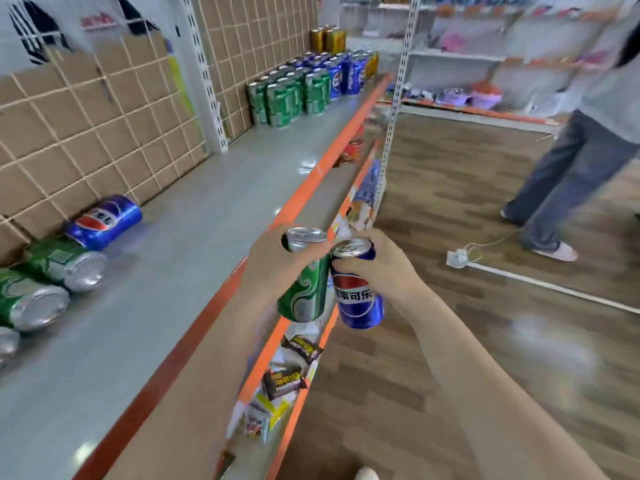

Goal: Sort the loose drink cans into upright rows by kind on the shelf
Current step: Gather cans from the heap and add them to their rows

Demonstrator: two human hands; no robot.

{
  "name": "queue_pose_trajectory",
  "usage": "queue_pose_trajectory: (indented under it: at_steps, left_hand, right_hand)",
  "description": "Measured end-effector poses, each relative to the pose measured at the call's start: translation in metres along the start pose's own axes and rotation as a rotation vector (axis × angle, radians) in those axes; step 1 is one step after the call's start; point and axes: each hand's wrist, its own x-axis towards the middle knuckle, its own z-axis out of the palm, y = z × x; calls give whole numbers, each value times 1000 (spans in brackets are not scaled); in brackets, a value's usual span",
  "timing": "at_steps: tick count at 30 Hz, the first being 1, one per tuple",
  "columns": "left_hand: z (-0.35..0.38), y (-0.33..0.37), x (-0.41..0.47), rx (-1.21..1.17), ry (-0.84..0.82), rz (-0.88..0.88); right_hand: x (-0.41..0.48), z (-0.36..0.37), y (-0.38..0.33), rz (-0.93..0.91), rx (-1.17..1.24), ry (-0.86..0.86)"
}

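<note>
The grey shelf with its orange front edge runs from under the left forearm away ahead of both hands. Well to the right of the right hand, another person stands on the wooden floor. Far ahead of the hands, upright rows stand on the shelf: green cans nearest, blue cans behind them, and what look like gold cans at the far end, though blur makes that unsure. Well to the left of the left hand, loose cans lie on their sides against the back wall: a lying blue can and lying green cans beside it. The left hand grips a held green can over the shelf's front edge. The right hand grips a held blue can, touching the green one. Snack packets lie on a lower shelf beneath both hands.
</note>
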Motion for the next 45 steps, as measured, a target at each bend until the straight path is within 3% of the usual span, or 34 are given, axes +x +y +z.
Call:
queue_pose_trajectory:
  at_steps: [12, 28, 37, 45]
  left_hand:
    - [108, 26, 131, 55, -51, 19]
    - [164, 52, 391, 39, -66, 76]
    - [211, 55, 496, 30, 26, 16]
    - [247, 69, 584, -18, 210, -60]
  right_hand:
    - [116, -121, 30, -53, 48, 84]
    - [352, -196, 21, -93, 51, 132]
    - [483, -246, 32, -139, 31, 23]
    - [603, -296, 22, -205, 4, -137]
